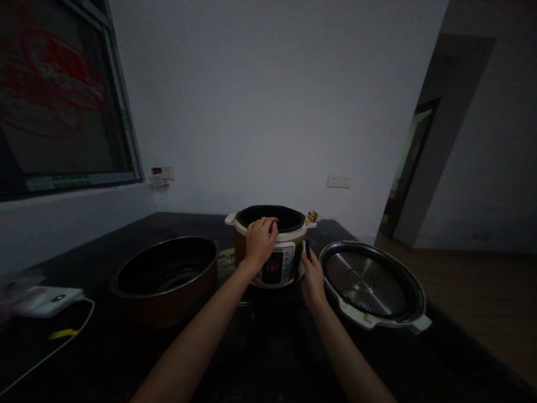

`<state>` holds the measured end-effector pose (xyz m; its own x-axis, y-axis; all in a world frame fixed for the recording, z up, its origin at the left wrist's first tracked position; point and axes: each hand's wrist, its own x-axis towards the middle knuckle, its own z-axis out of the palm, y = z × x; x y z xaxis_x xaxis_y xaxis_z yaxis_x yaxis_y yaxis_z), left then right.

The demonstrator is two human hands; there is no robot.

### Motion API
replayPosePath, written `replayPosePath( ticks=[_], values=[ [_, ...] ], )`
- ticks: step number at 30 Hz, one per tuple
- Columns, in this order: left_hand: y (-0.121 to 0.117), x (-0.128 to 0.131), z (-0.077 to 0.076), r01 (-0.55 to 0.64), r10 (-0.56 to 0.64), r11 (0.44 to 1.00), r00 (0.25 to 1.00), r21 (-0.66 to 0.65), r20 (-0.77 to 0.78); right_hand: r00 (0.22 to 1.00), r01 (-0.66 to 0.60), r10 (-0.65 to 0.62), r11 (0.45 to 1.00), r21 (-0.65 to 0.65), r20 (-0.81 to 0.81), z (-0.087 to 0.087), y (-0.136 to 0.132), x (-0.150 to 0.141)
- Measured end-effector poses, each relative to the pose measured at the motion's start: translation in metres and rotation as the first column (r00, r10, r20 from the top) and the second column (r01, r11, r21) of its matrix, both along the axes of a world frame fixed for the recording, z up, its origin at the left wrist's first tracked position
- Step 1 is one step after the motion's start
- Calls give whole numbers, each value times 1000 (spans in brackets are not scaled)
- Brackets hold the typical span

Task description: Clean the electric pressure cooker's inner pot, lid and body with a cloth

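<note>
An electric pressure cooker (pixel 241 246) stands on the dark table, lidless, with a dark pot inside and a lit red display on its front panel. My left hand (pixel 260 238) bends its fingers over the front rim of the cooker, gripping it there. Beside the cooker's right side, my right hand (pixel 312 274) is closed around a small dark object with a pale edge (pixel 306 249); its kind is unclear in the dim light. Just right of that hand, the cooker's round lid (pixel 377 274) lies with its metal underside up.
A wide brown pot (pixel 168 296) with a dark interior sits on the left. Farther left are a white power strip (pixel 52 301) with its cord and a yellow scrap (pixel 64 334). Wall sockets (pixel 338 181) are behind the table (pixel 268 358); a window (pixel 62 95) is at left.
</note>
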<state>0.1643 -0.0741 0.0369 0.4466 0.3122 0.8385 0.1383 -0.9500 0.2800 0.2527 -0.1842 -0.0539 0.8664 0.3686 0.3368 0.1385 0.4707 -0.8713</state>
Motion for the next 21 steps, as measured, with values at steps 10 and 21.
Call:
replayPosePath(
  ticks=[10,21],
  values=[
    [-56,-78,-26,412,-410,882,910,-228,61,914,-368,327,917,-153,-239,-15,-89,-31],
    [-70,-124,-99,290,-448,820,861,-493,-239,885,-413,466,777,-476,-7,-51,-63,-41]
  ],
)
